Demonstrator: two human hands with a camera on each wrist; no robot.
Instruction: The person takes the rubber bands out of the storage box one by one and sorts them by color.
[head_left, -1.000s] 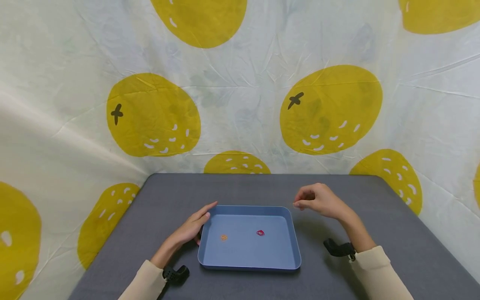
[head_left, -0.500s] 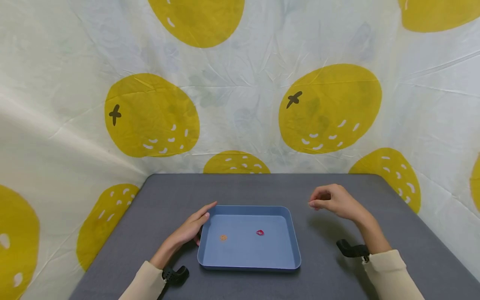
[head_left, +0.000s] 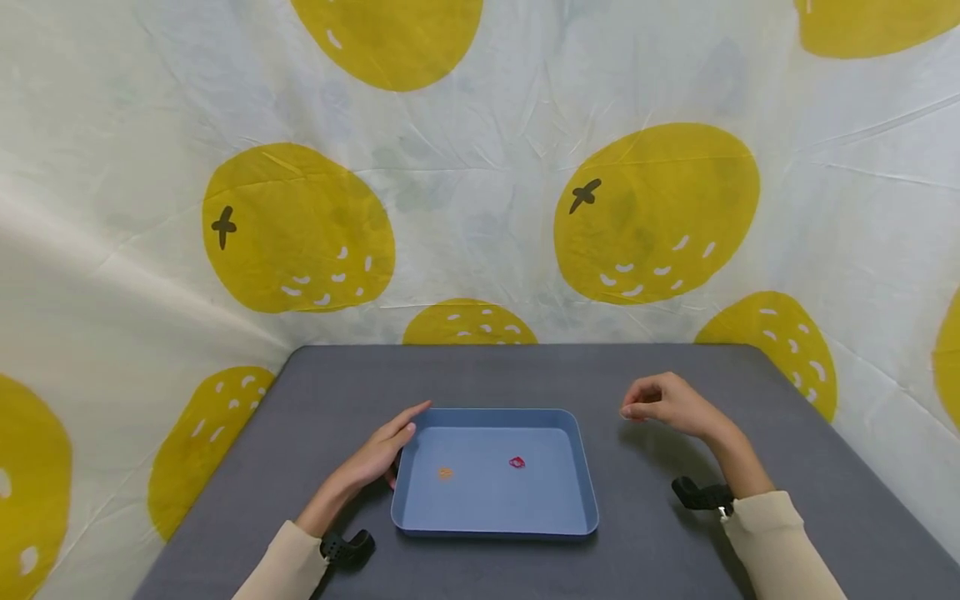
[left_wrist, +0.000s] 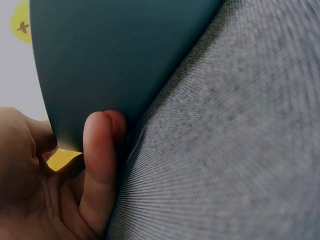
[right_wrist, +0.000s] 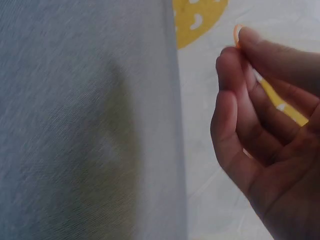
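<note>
A shallow blue tray [head_left: 495,508] lies on the grey table. Its left side is held by my left hand [head_left: 372,458]; in the left wrist view, fingers [left_wrist: 99,160] press the outer wall while part of the hand passes behind the rim. Two small thin loops, looking like rubber bands, lie inside: an orange band [head_left: 446,473] at left, a red band [head_left: 517,462] right of the middle. Raised right of the tray, my right hand [head_left: 670,405] pinches a thin orange rubber band [right_wrist: 236,36] between thumb and index finger, seen in the right wrist view.
The grey table [head_left: 525,379] reaches back to a white cloth [head_left: 480,233] printed with yellow fruit, which also hangs at both sides. A black wrist device [head_left: 347,547] sits on the left wrist, and another black device [head_left: 699,494] on the right.
My right hand has moved right, away from the tray, and then stayed nearly still. The left hand keeps its place at the tray, and both bands in the tray lie as before.
</note>
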